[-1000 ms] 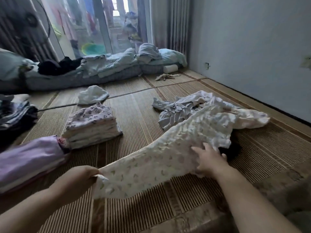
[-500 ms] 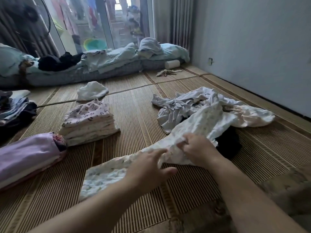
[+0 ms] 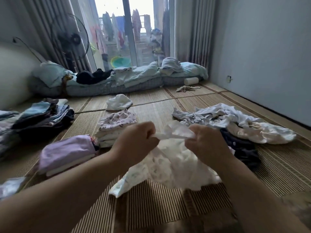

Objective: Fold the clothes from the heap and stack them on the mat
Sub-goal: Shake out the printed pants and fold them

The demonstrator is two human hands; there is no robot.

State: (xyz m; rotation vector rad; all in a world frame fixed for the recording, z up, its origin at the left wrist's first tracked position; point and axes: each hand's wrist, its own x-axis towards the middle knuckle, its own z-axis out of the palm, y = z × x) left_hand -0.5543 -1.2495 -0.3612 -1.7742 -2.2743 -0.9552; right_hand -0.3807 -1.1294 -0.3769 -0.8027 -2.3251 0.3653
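Where the woven mat (image 3: pixel 151 204) meets the pale wall (image 3: pixel 269 64) on the right, the heap of unfolded clothes (image 3: pixel 227 120) lies near that border, with a dark garment (image 3: pixel 244 148) at its near side. Left of the hands, three piles hem in the mat: a lilac folded stack (image 3: pixel 67 152), a heart-print stack (image 3: pixel 116 128) just beyond it, and a pile of blue and dark clothes (image 3: pixel 43 118) further left. A strip of striped mat shows between the heart-print stack and the heap. It runs back to a crumpled white piece (image 3: pixel 119 102) and the low bedding (image 3: pixel 143 83) under the glass door (image 3: pixel 114 39). More mat shows in front, beneath the forearms.

Both hands are raised at the middle of the view, backs toward the camera, fingers curled. The left hand (image 3: pixel 134 143) pinches one end of a bunched edge of the white printed garment (image 3: pixel 171 165). The right hand (image 3: pixel 207 143) grips the other end, so the edge spans the short gap between them (the fingertips are mostly hidden by cloth and knuckles). The rest of the garment hangs below the grip and spreads onto the mat under the wrists. Its lower left corner lies flat near the left forearm, and its right side is just beside the dark garment.
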